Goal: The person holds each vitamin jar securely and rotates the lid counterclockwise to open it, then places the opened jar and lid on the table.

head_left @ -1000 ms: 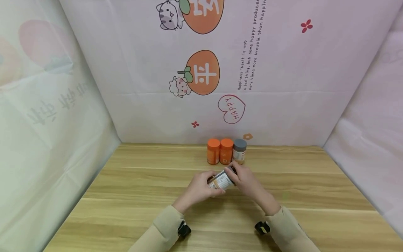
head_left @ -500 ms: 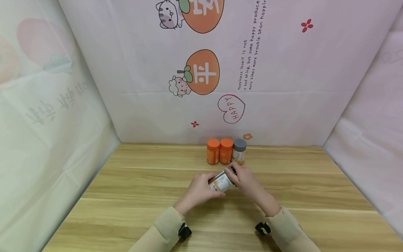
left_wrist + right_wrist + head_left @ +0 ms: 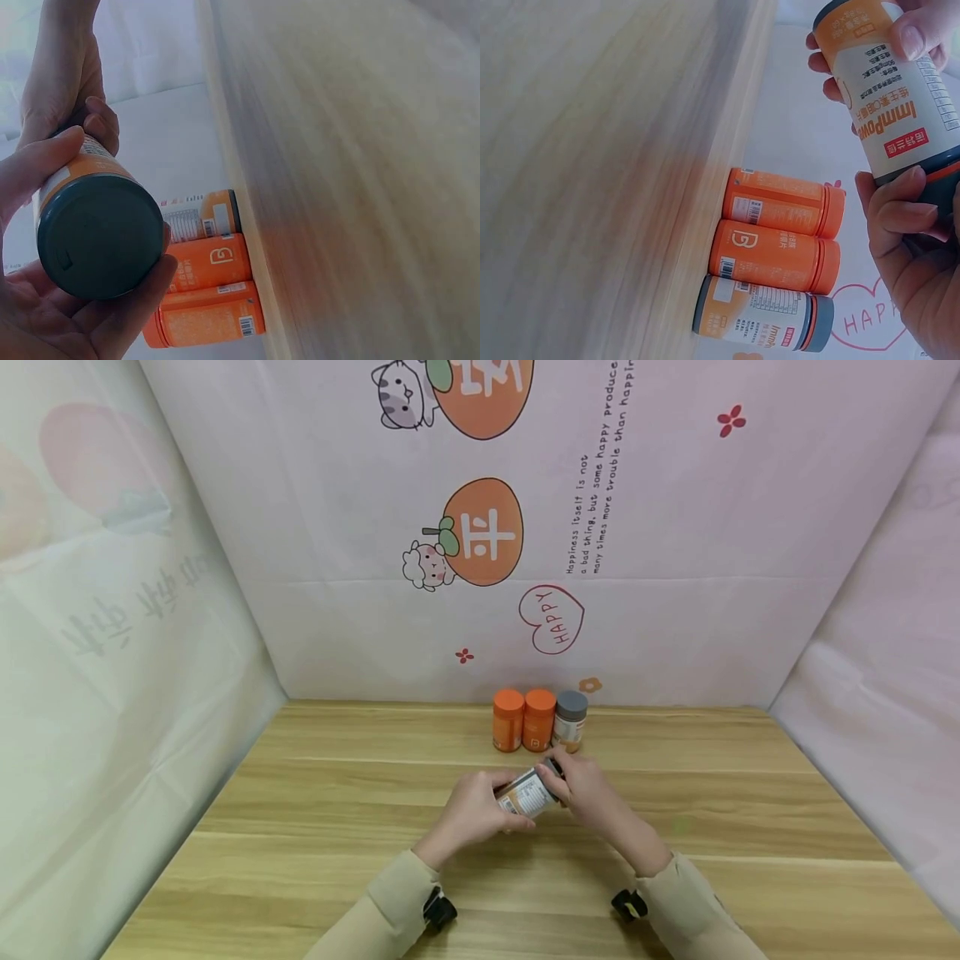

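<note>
Tilted above the table, a supplement bottle (image 3: 528, 793) with a white and orange label is held between both hands. My left hand (image 3: 474, 810) grips its lower body, fingers and thumb wrapped round it; the dark base (image 3: 101, 236) faces the left wrist camera. Around the grey cap at the upper right end curl the fingers of my right hand (image 3: 588, 789). In the right wrist view the bottle's label (image 3: 892, 97) shows orange "ImmPower" lettering, and the right fingers (image 3: 904, 210) lie over the cap, hiding much of it.
Behind the hands, two orange bottles (image 3: 508, 722) and a grey-capped bottle (image 3: 570, 722) stand side by side near the back edge of the wooden table (image 3: 360, 793). A printed white cloth (image 3: 375, 635) rises behind them, with more cloth at both sides.
Both hands keep their hold on the bottle in nearly the same spot. The right wrist has shifted very slightly to the right.
</note>
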`<state>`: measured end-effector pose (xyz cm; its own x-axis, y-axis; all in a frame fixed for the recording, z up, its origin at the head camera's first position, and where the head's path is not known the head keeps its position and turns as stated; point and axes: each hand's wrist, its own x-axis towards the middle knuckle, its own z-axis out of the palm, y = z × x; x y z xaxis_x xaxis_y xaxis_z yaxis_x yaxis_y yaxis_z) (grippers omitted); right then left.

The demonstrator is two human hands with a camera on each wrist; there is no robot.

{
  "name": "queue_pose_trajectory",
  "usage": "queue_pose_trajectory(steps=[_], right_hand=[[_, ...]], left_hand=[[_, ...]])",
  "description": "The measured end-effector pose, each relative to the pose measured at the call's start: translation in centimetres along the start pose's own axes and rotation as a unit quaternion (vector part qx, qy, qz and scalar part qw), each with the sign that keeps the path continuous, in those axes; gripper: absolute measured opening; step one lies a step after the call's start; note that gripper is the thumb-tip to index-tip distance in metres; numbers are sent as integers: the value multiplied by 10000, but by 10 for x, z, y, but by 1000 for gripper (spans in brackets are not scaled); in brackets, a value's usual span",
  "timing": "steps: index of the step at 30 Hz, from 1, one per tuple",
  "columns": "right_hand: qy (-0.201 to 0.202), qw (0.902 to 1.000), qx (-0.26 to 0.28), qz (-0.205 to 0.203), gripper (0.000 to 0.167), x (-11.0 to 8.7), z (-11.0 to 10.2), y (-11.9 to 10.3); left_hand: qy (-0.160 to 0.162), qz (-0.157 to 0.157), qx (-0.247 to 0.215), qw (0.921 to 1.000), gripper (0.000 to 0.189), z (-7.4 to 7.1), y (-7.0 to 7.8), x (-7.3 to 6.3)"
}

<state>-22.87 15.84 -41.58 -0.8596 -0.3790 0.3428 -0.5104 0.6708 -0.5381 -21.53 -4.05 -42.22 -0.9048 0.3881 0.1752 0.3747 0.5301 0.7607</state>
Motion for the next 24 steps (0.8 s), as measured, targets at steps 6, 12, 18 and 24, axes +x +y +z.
queue_pose_trajectory(steps=[6,12,18,24], right_hand=[[85,9997,-143,-182,20,-3,-4,-3],[37,9995,-163,-252,21,-4,-6,-4],[64,9989,-55,-453,20,-5,-8,-2],[282,9950,17,-959,17,-6,-7,2]], left_hand=[[-242,40,-399,9989,51,-2,-3,2],[-396,-41,-424,9983,48,-4,-4,4],[-553,-117,-606,9966,46,-6,-4,6],[-676,-217,-858,9938,42,-8,-3,6]])
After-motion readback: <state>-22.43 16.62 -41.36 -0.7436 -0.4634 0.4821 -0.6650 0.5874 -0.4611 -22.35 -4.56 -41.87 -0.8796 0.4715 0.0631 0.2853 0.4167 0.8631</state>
